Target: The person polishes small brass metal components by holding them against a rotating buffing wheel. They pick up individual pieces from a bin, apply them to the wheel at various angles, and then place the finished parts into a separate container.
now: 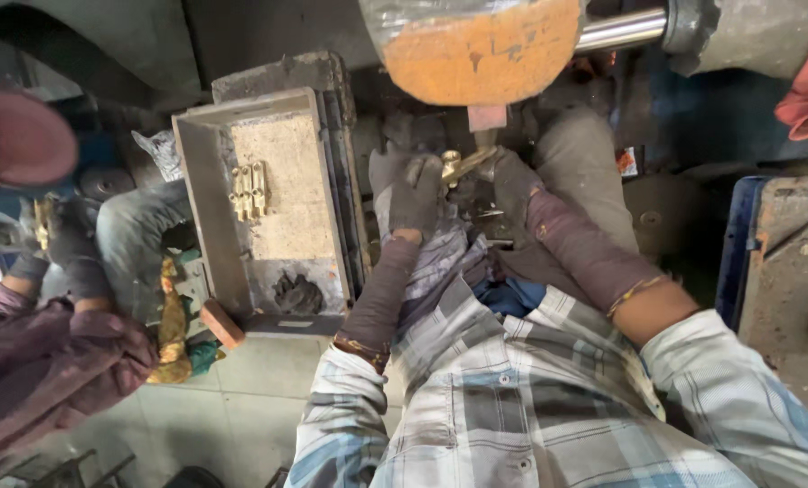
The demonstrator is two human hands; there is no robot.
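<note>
**Both gloved hands on brass part at the wheel**

Left hand [415, 192] and right hand [512, 185], both in dark gloves, were clenched around a brass fitting [463, 163] just below the orange wheel [481, 45]. Fingers covered most of the part; its shape was probably a tap body. Wheel top was cut off by the frame. Grey tray [201, 194] to the left held more brass pieces [248, 190]. A co-worker's gloved hand [70, 239] showed at the left edge.
</note>
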